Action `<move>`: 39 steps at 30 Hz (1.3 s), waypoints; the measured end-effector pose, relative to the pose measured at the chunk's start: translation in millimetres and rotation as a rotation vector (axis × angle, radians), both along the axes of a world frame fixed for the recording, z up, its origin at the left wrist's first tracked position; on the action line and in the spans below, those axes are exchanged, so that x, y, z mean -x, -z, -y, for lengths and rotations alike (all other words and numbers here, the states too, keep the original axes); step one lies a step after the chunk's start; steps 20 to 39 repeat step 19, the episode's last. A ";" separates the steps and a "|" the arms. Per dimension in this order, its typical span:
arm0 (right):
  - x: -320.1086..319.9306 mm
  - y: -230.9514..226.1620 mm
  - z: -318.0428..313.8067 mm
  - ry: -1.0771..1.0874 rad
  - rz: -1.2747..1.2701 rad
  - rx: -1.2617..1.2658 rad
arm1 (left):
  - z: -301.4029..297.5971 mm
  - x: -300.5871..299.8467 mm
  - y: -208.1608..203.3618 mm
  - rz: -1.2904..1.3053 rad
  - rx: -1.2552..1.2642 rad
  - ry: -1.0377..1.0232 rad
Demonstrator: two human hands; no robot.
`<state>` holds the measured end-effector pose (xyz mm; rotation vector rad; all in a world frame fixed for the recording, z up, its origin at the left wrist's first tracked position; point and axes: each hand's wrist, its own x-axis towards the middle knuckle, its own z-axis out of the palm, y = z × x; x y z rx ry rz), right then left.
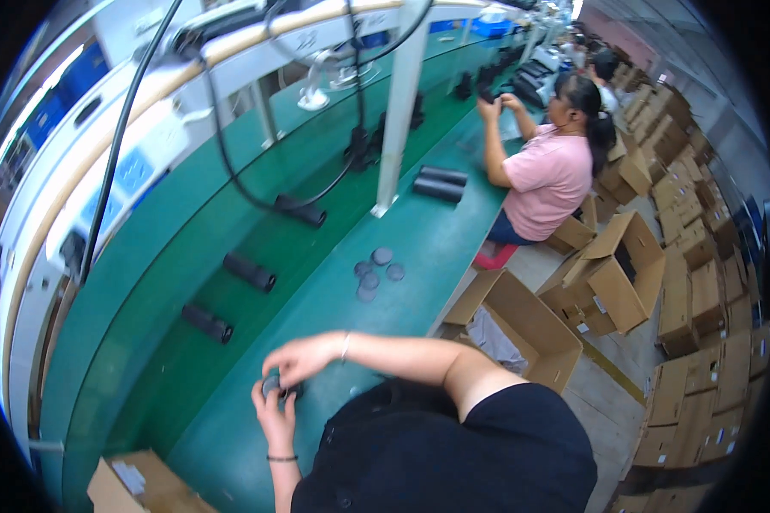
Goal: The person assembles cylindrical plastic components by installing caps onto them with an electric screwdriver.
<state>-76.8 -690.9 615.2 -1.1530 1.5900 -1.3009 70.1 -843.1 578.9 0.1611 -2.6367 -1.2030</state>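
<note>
My left hand (pixel 274 417), with a dark band at its wrist, is closed around a dark round piece (pixel 271 384) just above the green bench. From above, my right hand (pixel 306 359) reaches across with bent fingers pressed on the same piece. My fingers cover much of it, so its full shape is hidden. Several flat dark grey round caps (pixel 382 256) lie loosely grouped on the bench beyond my right forearm. Over on the darker green sunken strip lie black cylinders (pixel 250 272), spaced apart.
A pair of black cylinders (pixel 441 183) lies farther along the bench (pixel 334 299). Past them a co-worker in a pink shirt (pixel 549 184) handles a dark part. A white post (pixel 399 120) and hanging black cable (pixel 218 145) stand ahead. Open cardboard boxes (pixel 556 342) sit at right.
</note>
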 end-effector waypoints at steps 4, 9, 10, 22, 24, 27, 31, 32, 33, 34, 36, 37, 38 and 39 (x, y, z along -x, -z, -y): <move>15.3 -12.8 -33.4 0.133 1.035 0.495 | -2.3 11.5 0.7 -0.115 0.123 0.085; 24.4 -3.3 -48.8 0.162 1.222 0.671 | -7.7 22.6 9.1 -0.116 0.099 0.006; 24.6 -2.3 -45.7 0.170 1.205 0.670 | -8.4 22.5 8.5 -0.108 0.090 -0.014; 20.1 3.2 -66.2 0.176 1.103 0.587 | -0.1 21.4 45.4 0.018 -0.582 -0.184; 20.1 3.2 -66.2 0.176 1.103 0.587 | -0.1 21.4 45.4 0.018 -0.582 -0.184; 20.1 3.2 -66.2 0.176 1.103 0.587 | -0.1 21.4 45.4 0.018 -0.582 -0.184; 20.1 3.2 -66.2 0.176 1.103 0.587 | -0.1 21.4 45.4 0.018 -0.582 -0.184; 20.1 3.2 -66.2 0.176 1.103 0.587 | -0.1 21.4 45.4 0.018 -0.582 -0.184; 20.1 3.2 -66.2 0.176 1.103 0.587 | -0.1 21.4 45.4 0.018 -0.582 -0.184; 20.1 3.2 -66.2 0.176 1.103 0.587 | -0.1 21.4 45.4 0.018 -0.582 -0.184; 20.1 3.2 -66.2 0.176 1.103 0.587 | -0.1 21.4 45.4 0.018 -0.582 -0.184; 20.1 3.2 -66.2 0.176 1.103 0.587 | -0.1 21.4 45.4 0.018 -0.582 -0.184; 20.1 3.2 -66.2 0.176 1.103 0.587 | -0.1 21.4 45.4 0.018 -0.582 -0.184; 20.1 3.2 -66.2 0.176 1.103 0.587 | -0.1 21.4 45.4 0.018 -0.582 -0.184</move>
